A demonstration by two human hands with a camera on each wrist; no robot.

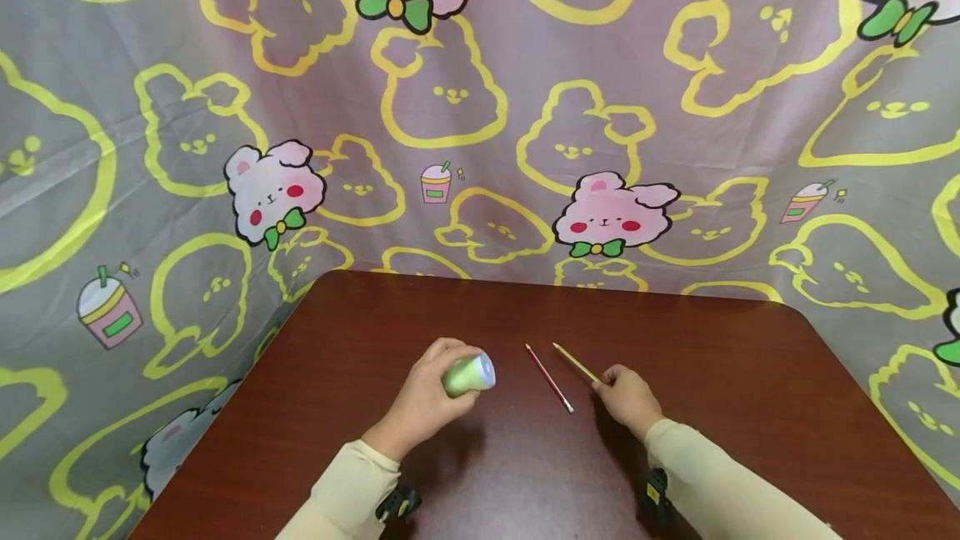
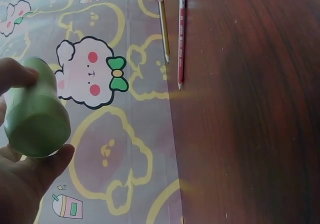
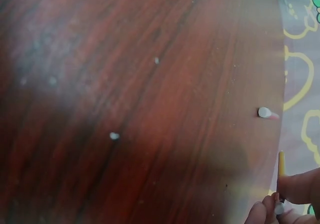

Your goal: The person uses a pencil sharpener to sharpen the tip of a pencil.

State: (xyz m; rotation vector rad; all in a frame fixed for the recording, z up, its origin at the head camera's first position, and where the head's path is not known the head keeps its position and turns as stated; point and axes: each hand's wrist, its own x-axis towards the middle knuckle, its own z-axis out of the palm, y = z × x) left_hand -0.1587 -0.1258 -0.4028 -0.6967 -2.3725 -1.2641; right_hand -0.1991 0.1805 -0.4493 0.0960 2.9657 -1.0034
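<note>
My left hand (image 1: pixel 426 397) grips a light-green cylinder (image 1: pixel 463 377) with a pale bluish end, holding it tilted above the table. Its rounded darker-green end faces the camera in the left wrist view, with the thumb and fingers around the green cylinder (image 2: pixel 40 119). My right hand (image 1: pixel 628 400) pinches a yellow pencil (image 1: pixel 576 363) near its eraser end. The pencil's tip points away to the upper left. Between the hands, a red pencil (image 1: pixel 549 378) with a white eraser lies on the table, its eraser (image 3: pixel 264 112) facing the right wrist camera.
A dark reddish-brown wooden table (image 1: pixel 510 473) lies under both hands. Behind and beside it hangs a grey cloth (image 1: pixel 480 165) printed with bears, rabbits and drink cups. Small pale specks (image 3: pixel 114 135) dot the tabletop.
</note>
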